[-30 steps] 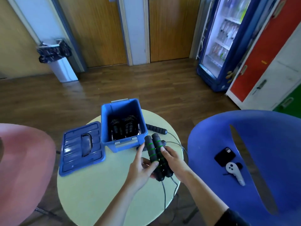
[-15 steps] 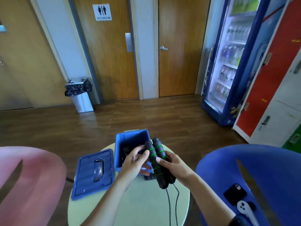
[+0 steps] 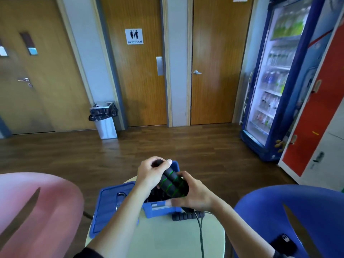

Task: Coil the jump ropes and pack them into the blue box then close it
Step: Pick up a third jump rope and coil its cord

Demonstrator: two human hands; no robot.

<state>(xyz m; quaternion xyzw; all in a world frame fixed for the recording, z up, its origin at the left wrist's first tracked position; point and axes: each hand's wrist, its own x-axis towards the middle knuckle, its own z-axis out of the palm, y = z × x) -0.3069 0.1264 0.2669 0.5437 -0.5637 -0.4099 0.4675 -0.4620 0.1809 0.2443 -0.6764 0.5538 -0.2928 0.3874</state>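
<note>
Both hands are closed on one pair of black foam jump-rope handles (image 3: 173, 185) ringed with green. The left hand (image 3: 150, 174) has its fingers curled over the upper ends. The right hand (image 3: 193, 194) is wrapped round the lower ends, though its fingertips are blurred.

The pair is held tilted directly above the blue box (image 3: 162, 207), so the hands and handles cover most of the opening. Something dark shows inside under the left wrist, too hidden to make out. The box's lid (image 3: 109, 207) lies flat on the counter (image 3: 167, 239), left of the left forearm and touching the box.

Just below the right hand, a loose handle (image 3: 186, 216) in ribbed black rests on the counter against the box front. Its thin cord (image 3: 201, 233) runs toward the person.

Around them:
- A pink chair (image 3: 37, 211) stands left of the left arm.
- A blue chair (image 3: 297, 211) stands right of the right arm, with a dark phone (image 3: 284, 243) on its seat.
- Beyond the hands are a lined waste bin (image 3: 106, 123), a door with a restroom sign (image 3: 135, 36), and a drinks fridge (image 3: 279, 81) far right.
</note>
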